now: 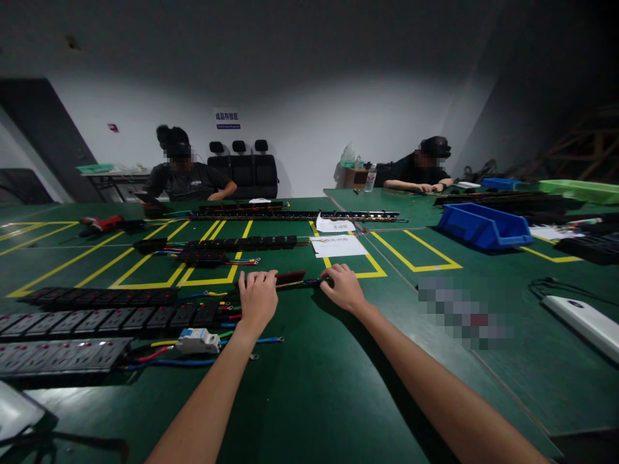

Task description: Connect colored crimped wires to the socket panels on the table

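My left hand (258,298) is closed over a narrow dark strip with a reddish face (290,278), just above the green table. To its right, a thin dark length like a cable (312,282) runs from the strip into my right hand (343,287). The fingers of that hand are curled round its end, which they hide. Left of my hands lie several black power strips (111,319) with sockets and red switches. A small white-and-blue circuit breaker (197,340) sits among red, yellow and blue wires (181,362) with ring terminals.
Yellow tape marks the green table (300,399). Farther back lie socket strips (242,243), paper sheets (338,246) and a red power drill (101,224). A blue bin (483,227) and a white device (580,325) are on the right. Two people (186,177) sit across the table.
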The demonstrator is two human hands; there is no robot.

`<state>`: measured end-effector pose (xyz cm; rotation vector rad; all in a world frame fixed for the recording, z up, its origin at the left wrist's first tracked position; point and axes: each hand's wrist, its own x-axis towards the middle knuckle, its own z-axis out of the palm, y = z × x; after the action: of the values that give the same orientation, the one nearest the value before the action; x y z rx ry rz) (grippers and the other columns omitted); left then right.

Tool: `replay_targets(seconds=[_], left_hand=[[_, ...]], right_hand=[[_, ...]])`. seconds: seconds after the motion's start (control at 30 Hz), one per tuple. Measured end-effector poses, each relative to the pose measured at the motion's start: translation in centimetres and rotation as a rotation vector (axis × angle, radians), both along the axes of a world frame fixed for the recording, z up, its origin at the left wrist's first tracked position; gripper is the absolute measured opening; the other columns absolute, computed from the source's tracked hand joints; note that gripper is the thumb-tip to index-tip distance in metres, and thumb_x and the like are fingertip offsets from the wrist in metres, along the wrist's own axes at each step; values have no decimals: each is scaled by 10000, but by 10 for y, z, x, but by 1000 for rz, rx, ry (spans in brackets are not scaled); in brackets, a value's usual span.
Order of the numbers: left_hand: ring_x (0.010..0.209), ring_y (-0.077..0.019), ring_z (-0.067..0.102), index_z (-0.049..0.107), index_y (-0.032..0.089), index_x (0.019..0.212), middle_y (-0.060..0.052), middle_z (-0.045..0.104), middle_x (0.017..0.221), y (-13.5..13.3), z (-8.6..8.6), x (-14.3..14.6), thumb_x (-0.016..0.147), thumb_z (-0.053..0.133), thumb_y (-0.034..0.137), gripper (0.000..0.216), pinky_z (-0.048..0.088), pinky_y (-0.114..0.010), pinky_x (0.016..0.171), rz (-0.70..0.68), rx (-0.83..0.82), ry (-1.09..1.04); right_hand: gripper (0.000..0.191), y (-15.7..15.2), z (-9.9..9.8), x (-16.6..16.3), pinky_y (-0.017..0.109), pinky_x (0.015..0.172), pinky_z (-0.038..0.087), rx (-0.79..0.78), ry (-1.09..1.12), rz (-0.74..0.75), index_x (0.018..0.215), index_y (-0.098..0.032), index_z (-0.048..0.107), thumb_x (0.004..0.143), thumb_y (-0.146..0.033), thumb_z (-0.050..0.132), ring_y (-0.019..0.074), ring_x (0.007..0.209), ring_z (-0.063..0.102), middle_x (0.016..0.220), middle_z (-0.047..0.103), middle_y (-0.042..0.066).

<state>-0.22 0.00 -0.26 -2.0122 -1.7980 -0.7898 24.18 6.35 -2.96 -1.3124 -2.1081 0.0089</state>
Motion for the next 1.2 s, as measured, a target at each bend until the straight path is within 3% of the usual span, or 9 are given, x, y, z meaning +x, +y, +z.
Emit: replay_targets(seconds=[0.43,0.6,0.73,0.93,1.2], left_hand=[[1118,-334,559,684,228,1157,-114,688,1144,2,0,-3,999,438,304,302,321,-619,1104,98,93,-41],[1066,-337,567,677,224,1101,-139,647,1125,-1,5,-1,969,471,281,251,429,-562,963,128,107,-53],[1114,-324,568,663,235,1141,-130,635,1171,-1,6,1,942,513,282,254,422,-535,1003,70,95,-28],[1291,-329,489,577,228,1346,-136,584,1354,1,1,2,894,606,329,464,278,-560,1165,-58,50,49],[1125,-317,546,584,207,1350,-121,589,1143,1,2,0,890,645,366,491,361,-546,1104,-76,-12,100]], right_hand=[[134,0,0,-2,358,779,379,47,-127,36,980,-245,666,939,-221,541,246,980,555,995,683,64],[128,-3,3,-4,352,797,365,71,-102,28,985,-241,644,957,-228,520,232,970,574,998,699,53],[122,-5,4,-6,349,801,361,92,-77,21,987,-231,631,956,-225,514,233,954,583,993,704,58],[121,-8,6,-7,337,782,365,124,-34,65,960,-225,634,930,-200,520,232,926,584,961,693,62],[119,-8,6,-7,326,766,380,43,-107,50,934,-240,652,884,-198,553,225,918,583,929,673,56]])
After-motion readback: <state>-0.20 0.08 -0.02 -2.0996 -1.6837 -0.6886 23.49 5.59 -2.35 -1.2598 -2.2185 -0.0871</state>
